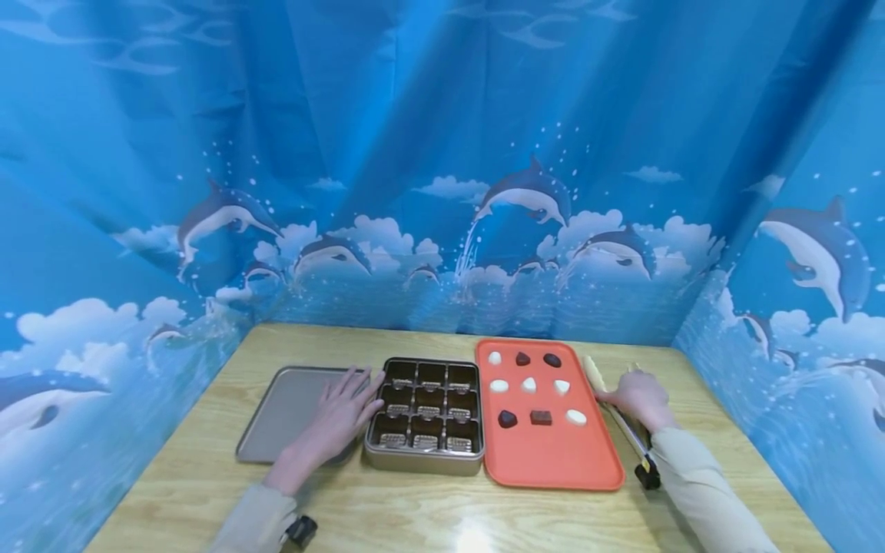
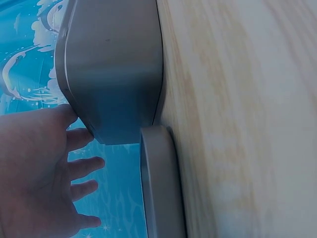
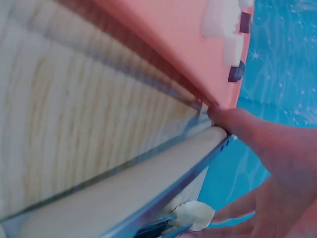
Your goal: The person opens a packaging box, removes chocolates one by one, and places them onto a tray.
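Observation:
My left hand [image 1: 339, 411] reaches over a flat grey tray [image 1: 293, 407], fingers spread. Its thumb and fingertips touch the side and rim of a bronze-grey tin [image 1: 425, 461]; the left wrist view shows them at the tin's corner. A brown insert of small square compartments fills the tin. On the right, my right hand [image 1: 639, 395] holds a pair of tongs [image 1: 622, 426] with cream tips, thumb on one arm and fingers by the other; the hand partly hides the tongs. White and dark chocolates [image 1: 541, 417] lie in rows on a red-orange tray [image 1: 553, 465] between tin and tongs.
All of it stands on a light wooden table [image 1: 387, 511]. A blue dolphin-print curtain [image 1: 429, 192] rises behind the table and along both sides. The tin's right side stands close against the red-orange tray.

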